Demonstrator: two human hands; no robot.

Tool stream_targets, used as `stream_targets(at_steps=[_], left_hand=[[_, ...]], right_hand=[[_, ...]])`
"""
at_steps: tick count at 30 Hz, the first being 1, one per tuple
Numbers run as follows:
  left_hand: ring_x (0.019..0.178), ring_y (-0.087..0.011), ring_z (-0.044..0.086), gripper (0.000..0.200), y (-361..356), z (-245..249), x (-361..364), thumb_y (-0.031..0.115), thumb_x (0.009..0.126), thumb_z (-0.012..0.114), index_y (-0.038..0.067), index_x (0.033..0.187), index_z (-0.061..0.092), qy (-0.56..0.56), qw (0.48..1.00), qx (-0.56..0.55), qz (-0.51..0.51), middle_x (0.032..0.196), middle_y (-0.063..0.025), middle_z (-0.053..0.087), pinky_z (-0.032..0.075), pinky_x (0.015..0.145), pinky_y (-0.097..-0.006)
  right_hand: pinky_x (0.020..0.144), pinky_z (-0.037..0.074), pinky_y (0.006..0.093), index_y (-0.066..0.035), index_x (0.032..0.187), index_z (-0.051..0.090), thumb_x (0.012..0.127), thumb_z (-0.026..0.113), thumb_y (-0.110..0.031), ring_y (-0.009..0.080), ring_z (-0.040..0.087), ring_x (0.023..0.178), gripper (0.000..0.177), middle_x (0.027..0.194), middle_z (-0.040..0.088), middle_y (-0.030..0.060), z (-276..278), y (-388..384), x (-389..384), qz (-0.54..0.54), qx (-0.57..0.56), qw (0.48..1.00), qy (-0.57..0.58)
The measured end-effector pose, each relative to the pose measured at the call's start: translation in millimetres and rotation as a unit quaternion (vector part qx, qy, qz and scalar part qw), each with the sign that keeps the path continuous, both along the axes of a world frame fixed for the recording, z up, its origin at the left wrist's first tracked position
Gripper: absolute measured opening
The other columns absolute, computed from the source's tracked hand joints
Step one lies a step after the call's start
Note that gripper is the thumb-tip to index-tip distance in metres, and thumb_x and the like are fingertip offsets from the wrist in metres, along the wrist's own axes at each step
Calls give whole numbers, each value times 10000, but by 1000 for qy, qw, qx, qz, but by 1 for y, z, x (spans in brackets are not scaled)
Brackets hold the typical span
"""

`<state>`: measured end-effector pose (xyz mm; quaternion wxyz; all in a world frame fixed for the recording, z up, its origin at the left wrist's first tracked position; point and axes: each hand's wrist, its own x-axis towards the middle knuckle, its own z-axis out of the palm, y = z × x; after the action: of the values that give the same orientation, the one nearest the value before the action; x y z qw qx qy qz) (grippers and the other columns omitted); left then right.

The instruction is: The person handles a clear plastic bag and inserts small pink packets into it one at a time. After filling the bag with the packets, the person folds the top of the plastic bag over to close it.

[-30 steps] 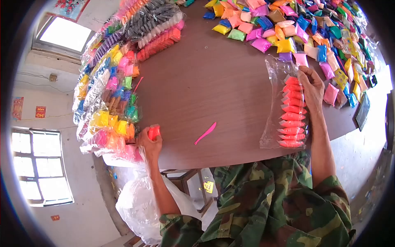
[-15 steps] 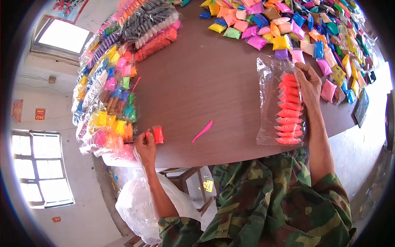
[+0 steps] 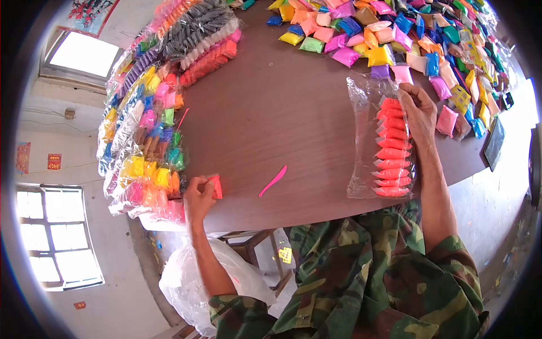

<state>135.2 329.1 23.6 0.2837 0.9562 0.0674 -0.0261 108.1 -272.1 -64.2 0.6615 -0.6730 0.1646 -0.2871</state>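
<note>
Near the table's left front edge, my left hand [image 3: 199, 199] is closed with its fingertips on a small red packet [image 3: 218, 187]. At the right, my right hand [image 3: 419, 108] pinches the upper right edge of a clear plastic bag [image 3: 359, 141]. Inside that bag several red packets [image 3: 392, 153] lie stacked in one column, running from top to bottom. Between the two hands a pink plastic knife-shaped tool [image 3: 273, 181] rests on the brown table [image 3: 271, 118].
Bagged rows of coloured packets [image 3: 132, 133] line the table's left side. A large loose heap of coloured packets [image 3: 389, 34] covers the far right. A dark flat tablet-like object [image 3: 494, 144] is at the right edge. A big translucent plastic bag [image 3: 212, 282] hangs below the table edge.
My left hand has closed more over the red packet, which now shows less and stands more tilted. The right hand keeps its hold on the bag. The whole view has shifted slightly.
</note>
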Motion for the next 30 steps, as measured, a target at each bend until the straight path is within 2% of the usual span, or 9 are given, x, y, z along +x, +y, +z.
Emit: stream_targets(at_steps=[4, 7, 13, 16, 19, 21, 25, 26, 30], left_hand=[[849, -171, 756, 507, -3, 11, 4, 153, 964, 736, 7, 1437, 631, 56, 997, -55, -6, 1338, -168, 699, 683, 637, -333], [852, -183, 760, 592, -6, 20, 7, 146, 931, 740, 6, 1491, 607, 104, 994, -26, -11, 1355, -179, 677, 680, 643, -336], [802, -189, 750, 420, 17, 20, 4, 150, 886, 761, -56, 1250, 722, 127, 991, 10, -42, 1211, -167, 718, 655, 617, -327], [803, -171, 742, 326, 8, 34, -4, 148, 878, 771, -54, 1133, 745, 145, 989, 10, -7, 1080, -142, 739, 631, 621, -307], [806, -146, 732, 283, -2, 50, -10, 141, 893, 764, -28, 1120, 749, 178, 982, 68, 10, 1025, -108, 748, 608, 637, -281], [817, -130, 731, 305, 22, 33, -12, 142, 950, 753, -5, 1215, 719, 89, 994, -59, -35, 1050, -85, 749, 595, 646, -263], [927, -124, 740, 376, -76, 74, -13, 132, 1038, 702, -5, 1376, 610, -18, 975, -197, -102, 1163, -68, 735, 595, 698, -250], [973, -141, 740, 338, -109, 86, -14, 108, 1035, 690, -17, 1342, 619, -10, 962, -250, -110, 1205, -81, 722, 602, 765, -256], [1077, -159, 703, 404, -229, 90, 0, 147, 1030, 692, -17, 1387, 598, -25, 912, -362, -189, 1246, -96, 695, 605, 829, -294]], right_hand=[[830, 547, 224, 13, 1200, 769, 1016, 767, -106, 55, 665, 923, 219, 1049, 753, -2, 1, 1, -1, 1, 1, 1000, -2], [828, 548, 224, 10, 1200, 769, 1012, 773, -107, 54, 666, 921, 221, 1047, 754, -2, 0, 1, 0, 3, 15, 1000, 1], [820, 542, 217, 5, 1196, 772, 1009, 776, -101, 48, 662, 911, 216, 1039, 749, -15, 4, 2, -1, 0, 26, 1000, -8], [803, 535, 214, 1, 1194, 773, 1007, 774, -94, 45, 654, 888, 210, 1023, 742, -24, 4, 4, 0, 1, 22, 1000, -13], [777, 528, 214, -7, 1185, 780, 1007, 770, -86, 40, 643, 865, 194, 992, 731, -32, 2, 4, 1, 5, 14, 1000, -12], [749, 522, 222, -21, 1146, 792, 1008, 761, -73, 36, 634, 853, 150, 944, 716, -42, -1, 3, 1, -1, -7, 1000, -26], [786, 543, 234, -15, 1103, 782, 984, 752, -44, 48, 651, 874, 126, 964, 718, -40, 11, 11, 0, -12, 15, 999, -28], [803, 548, 235, -13, 1100, 779, 980, 754, -42, 51, 657, 885, 127, 978, 720, -36, 15, 15, 0, -15, 17, 999, -30], [837, 558, 240, -8, 1098, 763, 974, 764, -39, 57, 669, 914, 128, 1005, 725, -25, 20, 18, -1, -7, 61, 997, -51]])
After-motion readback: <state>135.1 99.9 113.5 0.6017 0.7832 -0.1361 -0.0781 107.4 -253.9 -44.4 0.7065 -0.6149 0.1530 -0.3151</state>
